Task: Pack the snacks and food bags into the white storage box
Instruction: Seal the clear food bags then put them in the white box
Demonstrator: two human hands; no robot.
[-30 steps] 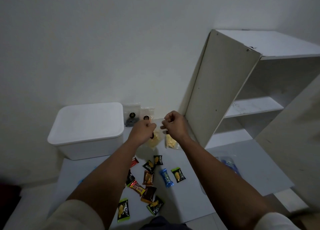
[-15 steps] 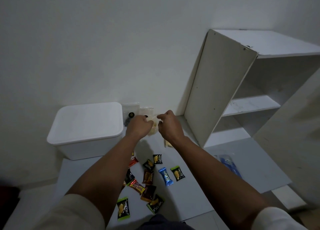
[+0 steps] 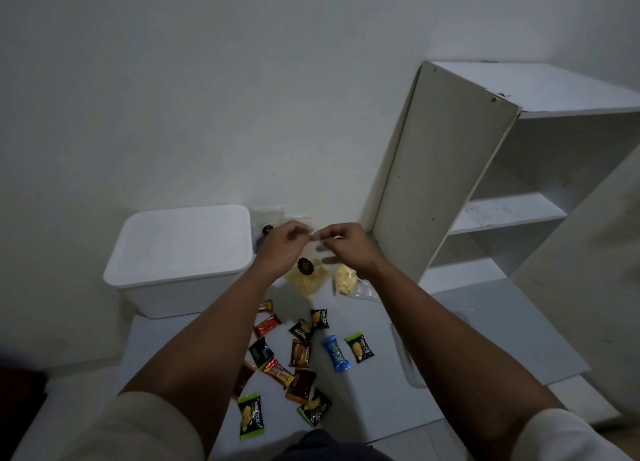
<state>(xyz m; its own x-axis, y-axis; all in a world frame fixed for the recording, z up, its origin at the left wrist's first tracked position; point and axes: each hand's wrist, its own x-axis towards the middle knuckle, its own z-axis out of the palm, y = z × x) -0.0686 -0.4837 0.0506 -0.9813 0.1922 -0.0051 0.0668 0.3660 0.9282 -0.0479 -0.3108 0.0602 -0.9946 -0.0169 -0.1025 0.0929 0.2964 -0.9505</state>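
— Both hands have come up off the surface since half a second ago: the left hand (image 3: 282, 249) and the right hand (image 3: 349, 245) now meet at mid-frame, each grip narrowed to a pinch on the top edge of a clear food bag (image 3: 306, 275), which hangs below them with pale yellow pieces and a dark round sticker.

— So the bag is lifted, not yet packed?

— Right. It hangs just right of the white storage box (image 3: 180, 263), whose lid is on, so I judge the lid must come off before anything goes in.

— And the rest?

— A second yellow-filled bag (image 3: 346, 280) lies under the right wrist, and two more clear bags (image 3: 268, 218) lean at the wall behind the hands. Small wrapped snacks (image 3: 301, 353) lie scattered on the white board in the lower middle of the frame, none packed.

— Anything else?

— A white shelf unit (image 3: 485, 183) stands at the right.
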